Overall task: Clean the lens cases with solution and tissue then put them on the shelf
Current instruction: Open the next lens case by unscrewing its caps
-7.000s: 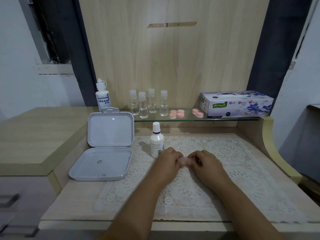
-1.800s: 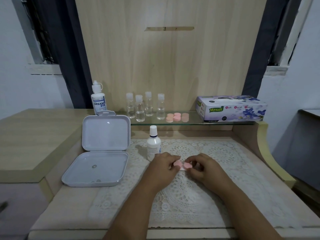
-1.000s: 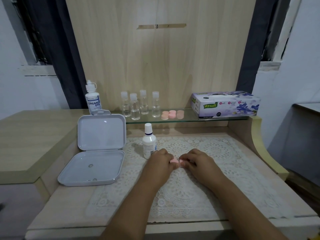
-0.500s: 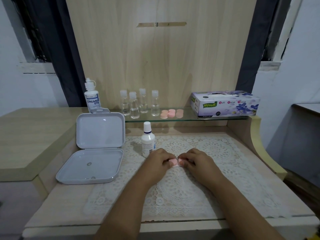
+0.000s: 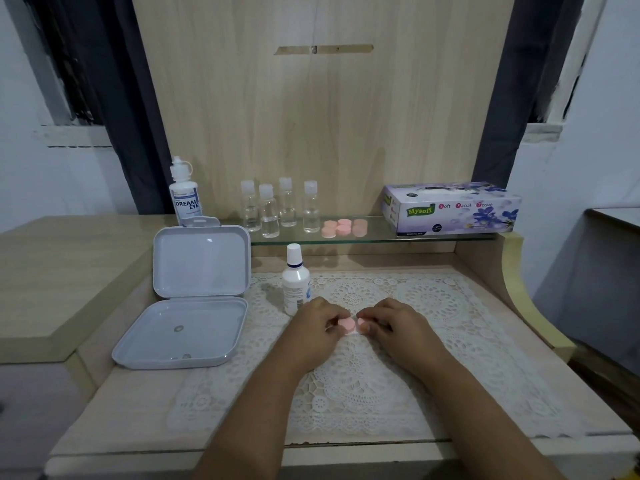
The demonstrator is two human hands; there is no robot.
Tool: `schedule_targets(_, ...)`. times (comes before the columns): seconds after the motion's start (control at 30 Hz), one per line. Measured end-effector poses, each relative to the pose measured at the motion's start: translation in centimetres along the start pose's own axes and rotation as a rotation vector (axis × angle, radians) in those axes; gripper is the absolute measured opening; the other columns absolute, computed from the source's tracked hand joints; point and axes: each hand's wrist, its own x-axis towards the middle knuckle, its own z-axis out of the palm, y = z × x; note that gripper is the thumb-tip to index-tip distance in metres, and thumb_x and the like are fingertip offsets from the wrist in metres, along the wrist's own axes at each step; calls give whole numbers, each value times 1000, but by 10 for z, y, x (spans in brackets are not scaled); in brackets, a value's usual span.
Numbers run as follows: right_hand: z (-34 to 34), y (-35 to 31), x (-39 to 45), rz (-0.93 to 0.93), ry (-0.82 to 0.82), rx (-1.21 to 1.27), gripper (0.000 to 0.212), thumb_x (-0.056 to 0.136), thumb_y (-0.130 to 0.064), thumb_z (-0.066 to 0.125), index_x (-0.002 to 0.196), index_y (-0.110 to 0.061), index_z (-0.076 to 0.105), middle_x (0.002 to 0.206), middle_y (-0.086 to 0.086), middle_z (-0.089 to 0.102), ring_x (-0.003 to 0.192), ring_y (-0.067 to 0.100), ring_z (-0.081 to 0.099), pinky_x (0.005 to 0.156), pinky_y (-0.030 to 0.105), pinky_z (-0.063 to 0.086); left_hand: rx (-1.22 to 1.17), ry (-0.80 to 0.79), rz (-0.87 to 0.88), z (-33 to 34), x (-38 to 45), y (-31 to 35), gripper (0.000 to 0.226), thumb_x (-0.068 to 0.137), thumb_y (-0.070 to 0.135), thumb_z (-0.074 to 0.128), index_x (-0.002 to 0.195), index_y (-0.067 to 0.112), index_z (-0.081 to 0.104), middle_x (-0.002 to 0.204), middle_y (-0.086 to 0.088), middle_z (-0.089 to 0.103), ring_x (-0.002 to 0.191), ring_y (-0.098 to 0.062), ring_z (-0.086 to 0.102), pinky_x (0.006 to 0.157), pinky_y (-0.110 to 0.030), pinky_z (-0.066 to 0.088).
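While both hands meet over the middle of the white lace mat (image 5: pixel 363 386), the left hand (image 5: pixel 313 327) pinches the left cap of a small pink double-well plastic lens case (image 5: pixel 350 326) and the right hand (image 5: pixel 393 325) pinches its right cap, fingers curled on it from either side; whether the case rests on the mat or is held just above it cannot be told. Compared with the view about two seconds earlier, the hands have closed in so that less of the pink caps shows, and the grip has scarcely shifted over the last second. This suggests the caps are being twisted on or off, so the case is probably at the start or the end of its cleaning cycle; no tissue is visible in either hand. Just beyond the left hand stands a small white solution bottle with a white cap (image 5: pixel 295 280), upright on the mat. To the left lies an open grey hinged plastic box (image 5: pixel 194 299). On the glass shelf (image 5: pixel 381 237) behind, further pink lens cases (image 5: pixel 343 227) sit grouped beside four clear small bottles (image 5: pixel 280 209), with a purple floral tissue box (image 5: pixel 450 209) to their right and a white eye-drop bottle (image 5: pixel 183 195) at far left.
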Motion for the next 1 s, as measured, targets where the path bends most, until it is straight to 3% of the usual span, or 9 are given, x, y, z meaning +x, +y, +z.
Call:
schedule_targets(0.13, -1, -1, -1, 5, -1, 8, 25, 92, -37, 57, 114, -32, 68, 105, -14, 58, 99, 4, 50, 91, 30, 43, -56, 68, -65, 0, -1, 0, 22, 76, 24, 76, 91, 20, 61, 90, 9, 55, 81, -7, 53, 76, -23, 47)
schedule_targets(0.3, -1, 0, -2, 4, 5, 7, 25, 92, -38, 57, 114, -32, 68, 105, -13, 59, 100, 5, 51, 91, 32, 43, -53, 12, 3, -1, -3, 0, 34, 86, 12, 63, 119, 23, 61, 95, 10, 54, 90, -8, 54, 88, -24, 46)
schedule_targets(0.7, -1, 0, -2, 6, -7, 0, 25, 93, -38, 56, 114, -34, 67, 105, -13, 58, 99, 5, 50, 91, 33, 43, -39, 25, -46, -1, -1, 2, 14, 87, 16, 64, 100, 19, 64, 95, 8, 53, 84, -4, 53, 78, -16, 42)
schedule_targets(1.0, 0, -1, -2, 17, -10, 22, 25, 93, -39, 56, 114, -33, 68, 106, -12, 60, 100, 6, 51, 90, 32, 43, 20, 130, -100, 1, 7, 1, 25, 95, 9, 49, 118, 8, 59, 114, -4, 50, 101, -14, 51, 90, -22, 39)
